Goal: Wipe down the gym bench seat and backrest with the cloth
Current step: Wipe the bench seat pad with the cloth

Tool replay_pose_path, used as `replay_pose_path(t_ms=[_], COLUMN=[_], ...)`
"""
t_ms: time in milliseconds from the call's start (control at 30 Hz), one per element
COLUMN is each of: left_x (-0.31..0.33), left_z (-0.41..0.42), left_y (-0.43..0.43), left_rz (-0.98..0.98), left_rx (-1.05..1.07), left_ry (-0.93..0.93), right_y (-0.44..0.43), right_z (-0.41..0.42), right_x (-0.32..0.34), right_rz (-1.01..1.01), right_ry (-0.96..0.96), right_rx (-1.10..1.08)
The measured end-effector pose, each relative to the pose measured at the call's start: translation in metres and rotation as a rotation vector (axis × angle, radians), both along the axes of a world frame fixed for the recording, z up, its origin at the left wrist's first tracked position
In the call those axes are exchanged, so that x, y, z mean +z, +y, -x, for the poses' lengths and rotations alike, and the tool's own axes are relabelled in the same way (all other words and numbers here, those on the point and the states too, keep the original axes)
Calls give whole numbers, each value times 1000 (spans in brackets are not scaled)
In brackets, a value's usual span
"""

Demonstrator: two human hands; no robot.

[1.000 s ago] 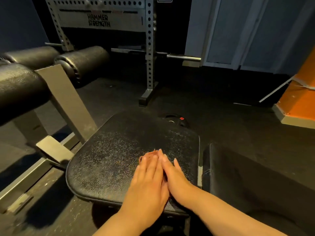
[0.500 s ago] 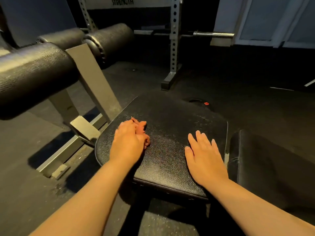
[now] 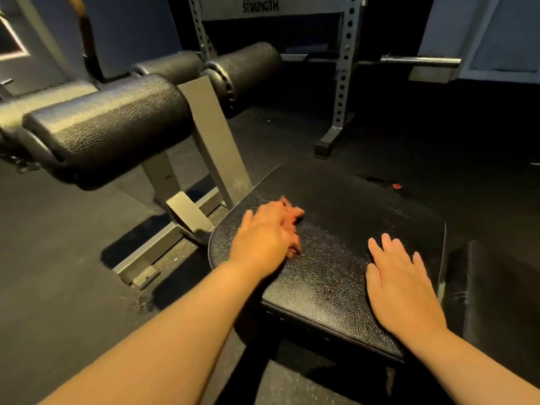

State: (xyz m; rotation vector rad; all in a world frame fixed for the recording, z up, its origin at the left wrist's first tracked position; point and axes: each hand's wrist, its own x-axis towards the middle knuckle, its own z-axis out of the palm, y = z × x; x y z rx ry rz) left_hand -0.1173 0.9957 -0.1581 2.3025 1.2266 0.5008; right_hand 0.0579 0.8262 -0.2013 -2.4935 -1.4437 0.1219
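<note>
My left grip [image 3: 263,235], curled round the red cloth [image 3: 293,214], should press overlapping strokes across the seat [image 3: 336,258]; right grip [image 3: 403,287], flat, steadies.

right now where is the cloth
Head view, left of centre: the reddish cloth sits bunched under the left hand on the bench seat, opposite the right hand.
</note>
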Motion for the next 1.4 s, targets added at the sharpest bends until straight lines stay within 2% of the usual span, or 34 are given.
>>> replay_pose_path(t_ms=[67, 133, 200, 267, 333, 400, 500, 567, 600, 667, 700, 767, 833, 900, 967, 1033, 1100, 1167, 1200, 1300, 1367, 1400], left_x=[-2, -8, -18, -26, -25, -23, -17, -11, -11, -13, -19, -28, -25, -21, -20, -18, -18, -18, -21, -25, -23, -23], left_z=[-3, -18, -33, -34, -20, 5, 44, 42, 34, 16, 10, 11, 25, 43, 62, 62, 43, 22, 14, 14, 29, 36], left_y=[4, -21, -59, -85, -76, -52, -20, -27, -39, -72, -90, -112, -92, -56, -20, -13, -35, -67, -83, -104, -83, -68], left_rz=[24, -28, -118, -177, -199, -184, -130, -107, -108, -152, -186, -257, -305, -240, -137, -100, -100, -119, -147, -169, -216, -225], left_rx=[150, 134, -60, -316, -377, -257, 125, 298, 316, 221, 98, -201, -331, -230, 61, 301, 354, 257, 136, -269, -323, -258], left_ry=[-16, -40, -105, -63, 2, 40, 40, 47, 24, -51, -67, -10, 47, 12, -90, -25, -3, -127, -156, -66, -3, -9], right_y=[0, 0, 1, 1, 1, 0, -1, 1, 3, 6, 7, 8, 7, 6, 6, 6, 6, 7, 9, 19, 26, 27], right_z=[-1, 0, 0, 0, 0, 2, 6, 9, 11, 11, 10, 7, 5, 5, 6, 6, 6, 5, 3, -5, -6, -6], right_x=[0, 2, 4, 6, 6, 5, 5, 6, 6, 6, 6, 3, 0, 0, 0, -2, -3, -1, 0, 5, 7, 5], right_rz=[-2, -9, -13, -15, -17, -18, -30, -40, -47, -62, -79, -110, -124, -134, -149, -157, -160, -169, -176, -186, -224, -249], right_ry=[8, 10, 11, 22, 17, 10, -2, -32, -30, 24, 58, 88, 94, 105, 117, 126, 126, 116, 94, 27, 48, 56], right_rx=[-3, -5, -3, -2, -7, -8, 34, 154, 228, 315, 324, 325, 331, 335, 326, 310, 303, 302, 310, 329, 304, 289])
